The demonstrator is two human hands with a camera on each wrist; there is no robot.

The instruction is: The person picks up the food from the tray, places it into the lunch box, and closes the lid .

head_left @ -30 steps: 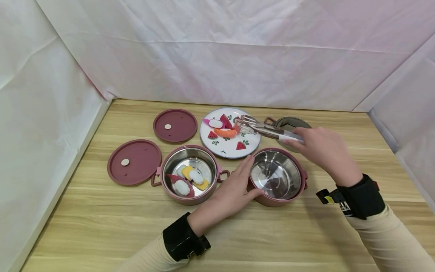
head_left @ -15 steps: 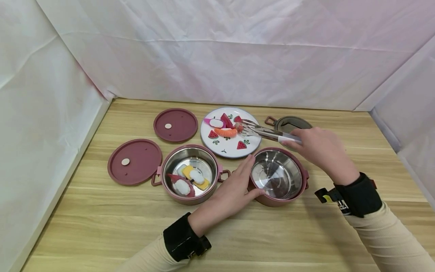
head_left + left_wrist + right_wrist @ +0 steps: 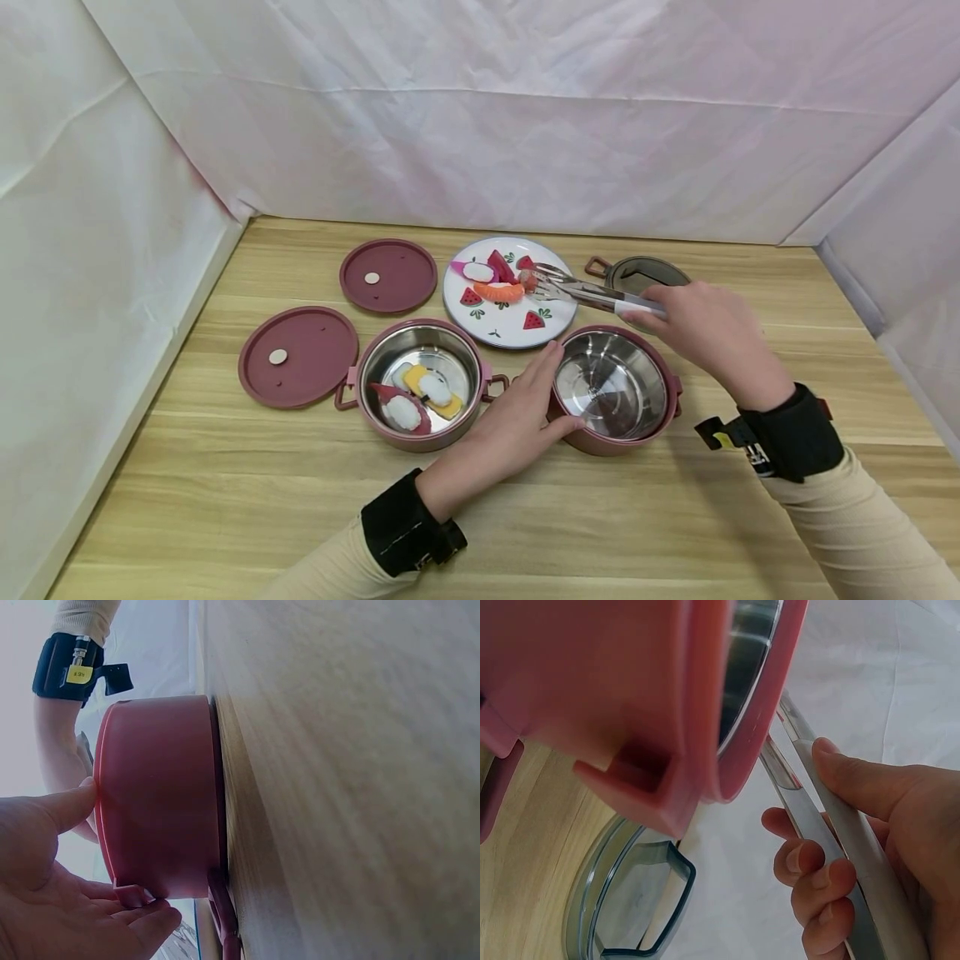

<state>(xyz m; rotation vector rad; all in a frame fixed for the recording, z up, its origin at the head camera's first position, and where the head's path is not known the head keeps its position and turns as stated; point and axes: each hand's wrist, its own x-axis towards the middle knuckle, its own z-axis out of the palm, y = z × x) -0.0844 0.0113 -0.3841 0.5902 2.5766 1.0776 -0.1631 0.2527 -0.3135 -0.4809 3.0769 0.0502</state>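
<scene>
Streaky tan wood grain runs across the worktop (image 3: 225,517). By its back edge, the white plate (image 3: 480,329) carries red watermelon motifs with green leaves (its rim is blue-grey). Toward the left edge, two lids (image 3: 300,379) are maroon, each cream-dotted. The pots (image 3: 607,448) are dusky rose outside, silvery inside; the tongs (image 3: 855,844), silver; the sleeves (image 3: 862,521), beige.
</scene>
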